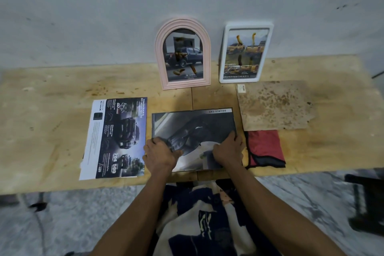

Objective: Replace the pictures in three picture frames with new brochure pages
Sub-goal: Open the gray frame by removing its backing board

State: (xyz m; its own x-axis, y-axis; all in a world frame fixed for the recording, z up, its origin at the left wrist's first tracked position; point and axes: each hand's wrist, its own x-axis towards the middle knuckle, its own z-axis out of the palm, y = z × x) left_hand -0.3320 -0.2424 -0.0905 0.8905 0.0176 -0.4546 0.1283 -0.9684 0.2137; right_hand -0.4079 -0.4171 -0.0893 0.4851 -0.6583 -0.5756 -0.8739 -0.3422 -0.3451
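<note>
A dark, thin-edged picture frame lies flat on the table in front of me with a grey car brochure page in it. My left hand grips its left side, fingers curled over the page. My right hand grips its right edge, fingers hooked over the rim. A pink arched frame with a pickup picture leans on the wall behind. A white rectangular frame with yellow truck pictures stands to its right. A loose brochure page lies left of the dark frame.
A stained brown backing board lies at the right on the plywood table. A red cloth with black trim sits just below it, near my right hand. A dark object stands on the floor at the right.
</note>
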